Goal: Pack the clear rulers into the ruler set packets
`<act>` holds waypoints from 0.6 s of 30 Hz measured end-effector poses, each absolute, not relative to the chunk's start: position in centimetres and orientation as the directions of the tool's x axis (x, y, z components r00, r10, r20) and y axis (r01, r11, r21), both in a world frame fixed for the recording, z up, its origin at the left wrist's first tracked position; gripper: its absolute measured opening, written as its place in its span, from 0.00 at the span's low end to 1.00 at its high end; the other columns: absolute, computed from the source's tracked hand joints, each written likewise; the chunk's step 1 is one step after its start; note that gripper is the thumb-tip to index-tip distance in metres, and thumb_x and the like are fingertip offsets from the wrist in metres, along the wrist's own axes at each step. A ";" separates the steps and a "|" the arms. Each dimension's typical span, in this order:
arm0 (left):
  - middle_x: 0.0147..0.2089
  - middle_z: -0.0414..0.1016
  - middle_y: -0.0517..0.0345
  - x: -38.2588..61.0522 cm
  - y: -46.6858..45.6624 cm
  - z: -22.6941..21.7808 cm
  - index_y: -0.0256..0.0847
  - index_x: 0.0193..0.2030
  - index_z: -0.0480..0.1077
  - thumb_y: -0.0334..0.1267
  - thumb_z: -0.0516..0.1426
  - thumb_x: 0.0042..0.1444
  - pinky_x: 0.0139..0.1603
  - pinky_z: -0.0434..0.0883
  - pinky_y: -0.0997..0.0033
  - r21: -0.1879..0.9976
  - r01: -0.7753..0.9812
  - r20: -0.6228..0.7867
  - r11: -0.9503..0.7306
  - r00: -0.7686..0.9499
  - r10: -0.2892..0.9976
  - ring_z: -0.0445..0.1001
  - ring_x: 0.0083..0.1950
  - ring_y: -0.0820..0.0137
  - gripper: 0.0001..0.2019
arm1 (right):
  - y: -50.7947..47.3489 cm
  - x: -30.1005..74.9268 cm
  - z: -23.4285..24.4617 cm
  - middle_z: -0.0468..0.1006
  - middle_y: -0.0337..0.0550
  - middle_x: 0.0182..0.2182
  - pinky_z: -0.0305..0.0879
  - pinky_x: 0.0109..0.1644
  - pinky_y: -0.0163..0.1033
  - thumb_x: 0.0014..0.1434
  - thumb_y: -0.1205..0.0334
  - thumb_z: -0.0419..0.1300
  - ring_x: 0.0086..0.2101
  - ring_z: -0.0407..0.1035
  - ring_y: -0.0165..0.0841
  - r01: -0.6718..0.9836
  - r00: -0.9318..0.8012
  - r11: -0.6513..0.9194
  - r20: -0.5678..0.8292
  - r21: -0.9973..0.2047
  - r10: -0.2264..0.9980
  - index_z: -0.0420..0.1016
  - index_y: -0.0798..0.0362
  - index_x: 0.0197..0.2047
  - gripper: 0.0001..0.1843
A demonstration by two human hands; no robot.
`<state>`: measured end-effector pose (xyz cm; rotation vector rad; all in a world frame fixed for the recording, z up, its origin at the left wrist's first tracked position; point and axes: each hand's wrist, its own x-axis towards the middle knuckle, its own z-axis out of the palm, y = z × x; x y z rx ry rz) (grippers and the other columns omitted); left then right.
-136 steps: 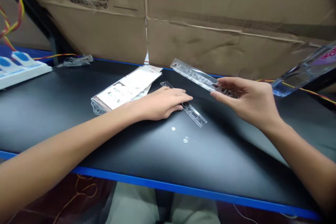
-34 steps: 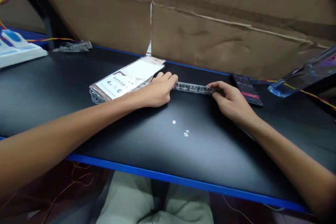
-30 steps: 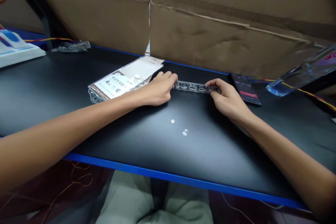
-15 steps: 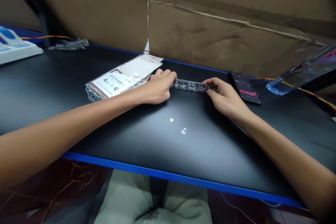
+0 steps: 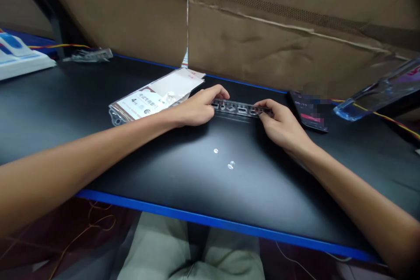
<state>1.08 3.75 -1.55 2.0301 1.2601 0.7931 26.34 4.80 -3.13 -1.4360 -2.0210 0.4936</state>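
Observation:
A clear plastic stencil ruler (image 5: 242, 110) with cut-out shapes is held between my two hands, just above the black table. My right hand (image 5: 278, 122) pinches its right end between thumb and fingers. At the other end, my left hand (image 5: 205, 107) is closed round the ruler, its index finger stretched forward along the far edge; the fingers beneath are hidden. Partly behind my left wrist lies a printed ruler-set packet (image 5: 147, 98) in clear plastic. Small clear round bits (image 5: 231, 165) rest on the table nearer to me, with another clear bit (image 5: 215, 151) to their left.
A lit phone (image 5: 306, 111) lies right of my right hand. Beyond it a clear plastic object (image 5: 357, 105) leans in from the right. Cardboard (image 5: 288, 43) stands along the back. At far left are a white-and-blue device (image 5: 22, 61) and crumpled clear plastic (image 5: 90, 55).
My left index finger has straightened and lifted, and more of the ruler's left part shows. My right hand keeps its pinch. The view has shifted slightly.

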 end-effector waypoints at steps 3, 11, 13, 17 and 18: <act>0.47 0.74 0.57 0.9 4.0 -1.8 0.43 0.50 0.68 0.21 0.49 0.42 0.52 0.65 0.64 0.759 0.526 0.189 -0.383 0.386 0.903 0.72 0.50 0.63 0.27 | 4.9 26.5 -3.2 0.82 0.46 0.43 0.68 0.50 0.50 0.62 0.64 0.54 0.43 0.75 0.45 0.708 -0.237 0.353 0.265 -0.611 0.935 0.78 0.47 0.48 0.14; 0.49 0.67 0.57 -0.1 4.4 -2.1 0.45 0.56 0.69 0.21 0.51 0.42 0.52 0.63 0.67 0.792 0.461 0.226 -0.400 0.388 0.894 0.68 0.51 0.65 0.32 | 5.2 26.8 -3.1 0.83 0.45 0.43 0.68 0.50 0.50 0.63 0.59 0.57 0.43 0.75 0.45 0.697 -0.225 0.321 0.229 -0.642 0.947 0.79 0.46 0.47 0.12; 0.50 0.67 0.56 -0.1 4.5 -2.1 0.44 0.55 0.70 0.22 0.52 0.40 0.51 0.63 0.67 0.858 0.383 0.214 -0.343 0.342 0.915 0.68 0.51 0.65 0.32 | 5.1 26.8 -3.0 0.83 0.45 0.43 0.68 0.50 0.50 0.63 0.60 0.57 0.44 0.75 0.45 0.694 -0.224 0.319 0.227 -0.645 0.948 0.79 0.47 0.46 0.12; 0.48 0.66 0.55 0.2 4.8 -1.5 0.40 0.47 0.71 0.22 0.54 0.36 0.47 0.66 0.67 0.991 0.043 0.121 -0.128 0.142 0.982 0.70 0.45 0.69 0.26 | 5.0 26.9 -2.8 0.83 0.44 0.43 0.68 0.51 0.48 0.62 0.61 0.57 0.44 0.75 0.44 0.698 -0.214 0.302 0.213 -0.650 0.953 0.80 0.48 0.46 0.12; 0.47 0.66 0.56 0.1 4.9 -1.4 0.39 0.44 0.71 0.22 0.54 0.37 0.47 0.67 0.67 0.994 -0.060 0.100 -0.094 0.097 0.990 0.70 0.43 0.70 0.24 | 5.0 27.0 -2.8 0.83 0.44 0.42 0.68 0.51 0.48 0.62 0.60 0.57 0.43 0.75 0.43 0.698 -0.215 0.298 0.206 -0.652 0.955 0.80 0.48 0.46 0.12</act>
